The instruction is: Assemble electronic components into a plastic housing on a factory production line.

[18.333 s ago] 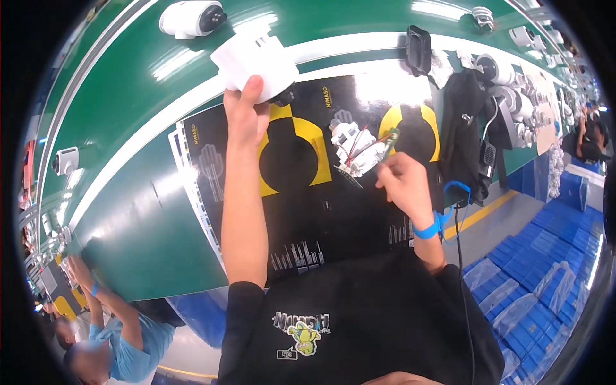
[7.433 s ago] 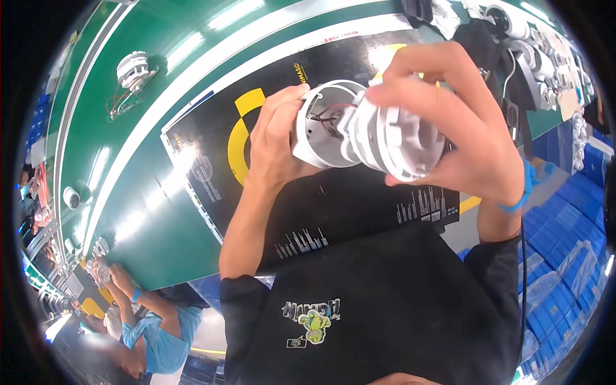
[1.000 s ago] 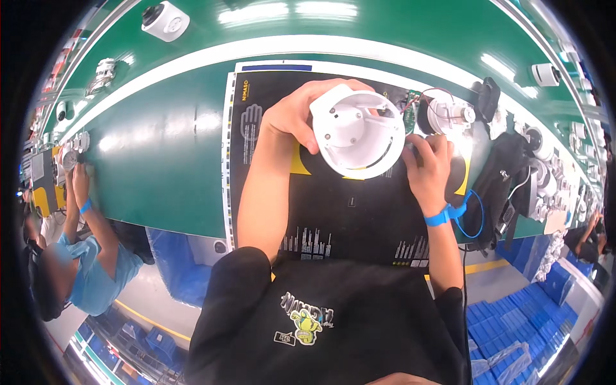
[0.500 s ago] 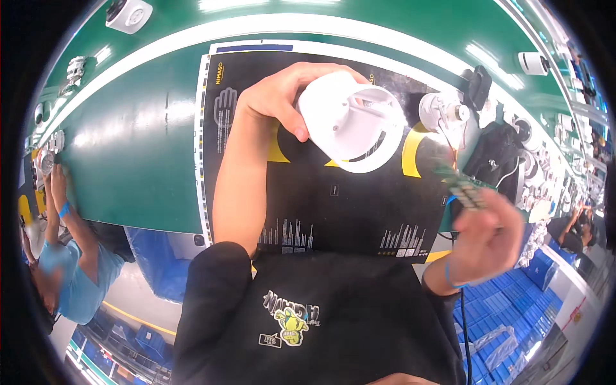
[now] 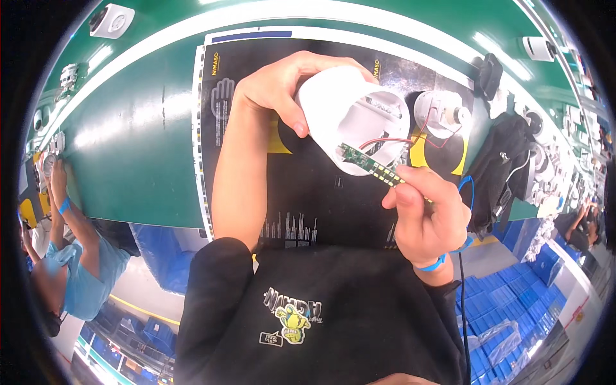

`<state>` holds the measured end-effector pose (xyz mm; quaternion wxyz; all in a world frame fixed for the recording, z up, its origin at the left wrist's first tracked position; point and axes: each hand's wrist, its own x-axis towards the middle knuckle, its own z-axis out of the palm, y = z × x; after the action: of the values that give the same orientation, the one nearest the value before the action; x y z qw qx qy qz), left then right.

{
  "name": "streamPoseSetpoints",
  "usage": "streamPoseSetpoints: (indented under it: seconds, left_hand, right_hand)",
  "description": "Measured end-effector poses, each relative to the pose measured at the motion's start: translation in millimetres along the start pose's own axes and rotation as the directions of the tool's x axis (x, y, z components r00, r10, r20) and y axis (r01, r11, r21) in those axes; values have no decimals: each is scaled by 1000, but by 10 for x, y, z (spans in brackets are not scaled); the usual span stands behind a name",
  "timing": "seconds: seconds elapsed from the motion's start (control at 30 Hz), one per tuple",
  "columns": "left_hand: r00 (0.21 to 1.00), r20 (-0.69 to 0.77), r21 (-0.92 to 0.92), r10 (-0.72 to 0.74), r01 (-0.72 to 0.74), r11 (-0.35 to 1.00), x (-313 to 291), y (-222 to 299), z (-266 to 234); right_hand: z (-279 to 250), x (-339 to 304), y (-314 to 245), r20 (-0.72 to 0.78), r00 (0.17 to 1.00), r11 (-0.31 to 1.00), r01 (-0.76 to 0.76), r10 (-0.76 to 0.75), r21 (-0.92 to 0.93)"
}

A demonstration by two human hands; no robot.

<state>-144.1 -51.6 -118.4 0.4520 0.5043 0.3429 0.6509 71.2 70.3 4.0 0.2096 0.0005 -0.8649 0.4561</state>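
My left hand (image 5: 282, 90) is wrapped round a white plastic housing (image 5: 327, 106), tilted so that its round open end faces me and to the right. Between the thumb and fingers of my right hand (image 5: 430, 208) is a narrow green circuit board (image 5: 375, 168) with rows of pale square parts. Its far end lies in front of the housing's opening; whether it touches the rim I cannot tell. Thin red wires (image 5: 388, 139) run from near the board to a round white part with a small motor-like cylinder (image 5: 443, 115), which rests on the mat to the right.
A black printed mat (image 5: 308, 192) covers the green bench (image 5: 141, 141) before me. To the right lie a black bag or cloth (image 5: 497, 167) and several white device parts. White cameras (image 5: 112, 21) stand beyond the bench's white edge. At far left a co-worker (image 5: 80, 256) handles parts.
My right hand has brought the circuit board leftward from beside the black cloth to the housing's opening. The housing has tilted slightly in my left hand, which stays in nearly the same place.
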Motion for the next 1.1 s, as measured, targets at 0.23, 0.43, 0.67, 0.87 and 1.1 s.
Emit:
streamPoseSetpoints:
  seconds: [0.23, 0.43, 0.67, 0.87, 1.1]
  left_hand:
    - [999, -27, -22, -41, 41, 999, 0, 19, 11]
    - [998, -22, -90, -63, 61, 994, -7, 22, 20]
    - [999, 27, -4, 31, -31, 1000, 35, 15, -1]
    - [999, 9, 96, -31, 30, 995, 82, 68, 11]
    - [996, -24, 144, -87, 90, 986, 50, 59, 34]
  right_hand:
    - [1, -25, 20, 5, 1000, 999, 3, -3, -42]
    - [39, -27, -11, -52, 996, 997, -75, 76, 21]
    - [-42, 26, -62, 14, 1000, 995, -12, 13, -96]
    - [-104, 162, -202, 168, 959, 875, 278, -228, -395]
    - [23, 231, -223, 221, 975, 937, 90, -14, -338]
